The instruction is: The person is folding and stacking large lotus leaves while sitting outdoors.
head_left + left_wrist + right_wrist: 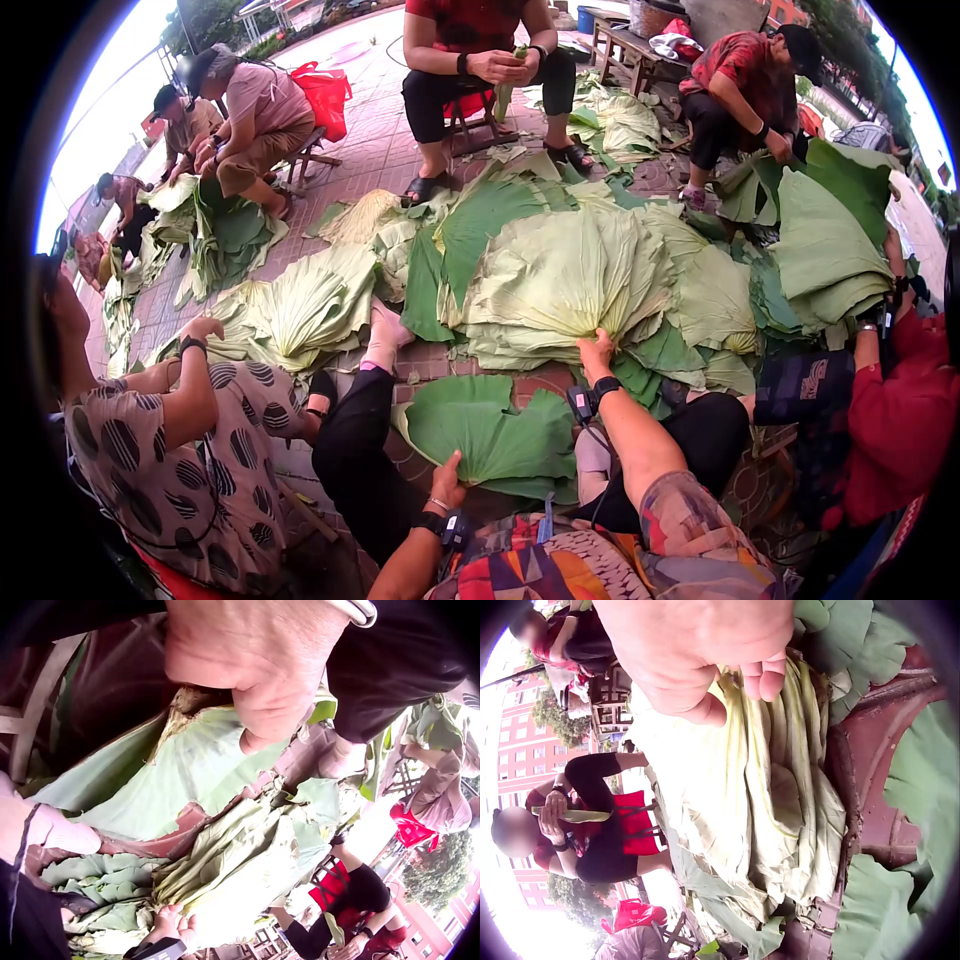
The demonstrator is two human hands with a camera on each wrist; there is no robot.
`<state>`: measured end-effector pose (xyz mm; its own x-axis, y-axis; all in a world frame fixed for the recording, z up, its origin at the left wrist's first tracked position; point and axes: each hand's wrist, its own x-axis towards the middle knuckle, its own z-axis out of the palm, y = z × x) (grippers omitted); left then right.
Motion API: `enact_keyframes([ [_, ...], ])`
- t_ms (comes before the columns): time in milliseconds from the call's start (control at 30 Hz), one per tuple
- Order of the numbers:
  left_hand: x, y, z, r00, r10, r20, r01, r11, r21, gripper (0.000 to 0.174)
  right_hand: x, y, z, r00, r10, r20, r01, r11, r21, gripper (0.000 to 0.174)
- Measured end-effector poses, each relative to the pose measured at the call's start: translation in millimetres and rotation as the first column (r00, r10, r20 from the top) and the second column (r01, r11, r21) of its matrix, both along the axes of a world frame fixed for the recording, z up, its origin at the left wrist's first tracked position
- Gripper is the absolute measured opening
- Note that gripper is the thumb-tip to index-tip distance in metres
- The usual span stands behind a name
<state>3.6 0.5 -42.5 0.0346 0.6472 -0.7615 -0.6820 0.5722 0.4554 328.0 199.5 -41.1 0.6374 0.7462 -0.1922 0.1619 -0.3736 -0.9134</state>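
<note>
A folded green lotus leaf (490,430) lies before the lap, its near edge gripped by my left hand (447,485). The left wrist view shows the thumb (255,741) over the pale underside of this leaf (180,780), with the other fingers largely hidden. Beyond it rests a thick stack of pale lotus leaves (565,275), veins fanning out from its near edge. My right hand (595,352) pinches that edge. In the right wrist view the thumb and curled fingertips (769,681) sit at the gathered folds of the pale stack (742,787).
Another pale leaf pile (310,305) lies left, and folded leaves (830,240) stand at the right. People sit close on both sides; a person in dark trousers (480,60) sits opposite, holding something green. Red brick paving (350,170) shows between piles. A red bag (322,100) stands behind.
</note>
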Motion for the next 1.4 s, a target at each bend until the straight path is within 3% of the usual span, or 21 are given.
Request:
enact_keyframes([
  [100,-0.5,-0.1,-1.7,1.0,0.018,-0.014,-0.018,1.0,0.015,0.036,3.7,10.3,-2.9,0.975,-0.068,0.212,0.069,0.998,0.0,0.055],
  [267,1.1,-1.0,19.1,0.998,-0.057,-0.013,0.057,0.998,0.024,0.036,8.0,20.3,-5.6,0.953,-0.178,0.244,0.19,0.982,-0.025,0.045],
  [300,6.9,-0.4,31.9,0.994,-0.044,-0.1,0.05,0.997,0.057,0.037,12.3,26.9,-5.5,0.983,-0.153,0.099,0.158,0.986,-0.043,0.038],
  [367,1.2,-2.5,19.7,0.994,-0.075,-0.077,0.08,0.995,0.065,0.037,12.5,25.7,-3.4,0.973,-0.222,0.056,0.221,0.975,0.024,0.034],
  [467,-1.7,-1.8,17.2,0.989,-0.094,-0.115,0.102,0.993,0.063,0.038,15.4,30.3,-2.1,0.977,-0.213,-0.035,0.21,0.976,-0.058,0.03],
  [567,2.4,0.0,24.9,0.991,-0.059,-0.121,0.07,0.993,0.095,0.039,5.3,28.9,12.5,0.962,-0.268,0.053,0.272,0.953,-0.131,0.043],
  [600,0.8,-0.5,20.4,0.995,-0.061,-0.073,0.068,0.993,0.095,0.039,5.1,26.4,20.7,0.978,-0.206,-0.009,0.202,0.965,-0.166,0.049],
  [633,-0.5,-0.6,18.3,0.998,-0.063,-0.024,0.065,0.993,0.094,0.039,10.2,42.5,-21.8,0.968,-0.249,-0.028,0.244,0.962,-0.122,0.046],
  [800,-5.2,-0.1,13.3,0.995,-0.095,0.026,0.09,0.986,0.143,0.04,4.3,31.3,28.9,0.899,-0.283,-0.334,0.265,0.959,-0.101,0.035],
  [900,-6.0,-0.3,15.2,0.993,-0.112,0.038,0.105,0.983,0.15,0.038,3.3,33.9,28.6,0.853,-0.3,-0.428,0.286,0.953,-0.099,0.024],
  [967,-5.4,0.3,15.7,0.993,-0.113,0.022,0.109,0.983,0.149,0.038,-1.8,35.4,25.2,0.726,-0.32,-0.609,0.308,0.943,-0.129,0.022],
  [1100,-1.9,-0.6,19.7,0.995,-0.102,0.009,0.1,0.986,0.136,0.036,2.4,42.9,-4.6,0.668,-0.254,-0.699,0.208,0.966,-0.152,0.025],
  [1167,-0.1,-0.9,27.1,0.993,-0.117,0.001,0.116,0.985,0.125,0.037,3.7,49.1,-26.2,0.491,-0.158,-0.856,0.241,0.97,-0.041,0.025],
  [1200,0.2,0.2,26.7,0.993,-0.118,-0.002,0.117,0.985,0.128,0.037,8.1,44.8,-27.6,0.518,-0.042,-0.855,0.107,0.994,0.016,0.021],
  [1333,-0.4,0.8,19.9,0.992,-0.123,-0.011,0.123,0.982,0.142,0.038,-3.7,39.1,-8.4,0.486,-0.008,-0.874,0.137,0.988,0.068,0.021],
  [1400,-1.1,1.3,14.7,0.993,-0.119,-0.01,0.119,0.98,0.158,0.039,-9.8,34.7,6.7,0.709,-0.024,-0.705,0.105,0.992,0.071,0.014],
])
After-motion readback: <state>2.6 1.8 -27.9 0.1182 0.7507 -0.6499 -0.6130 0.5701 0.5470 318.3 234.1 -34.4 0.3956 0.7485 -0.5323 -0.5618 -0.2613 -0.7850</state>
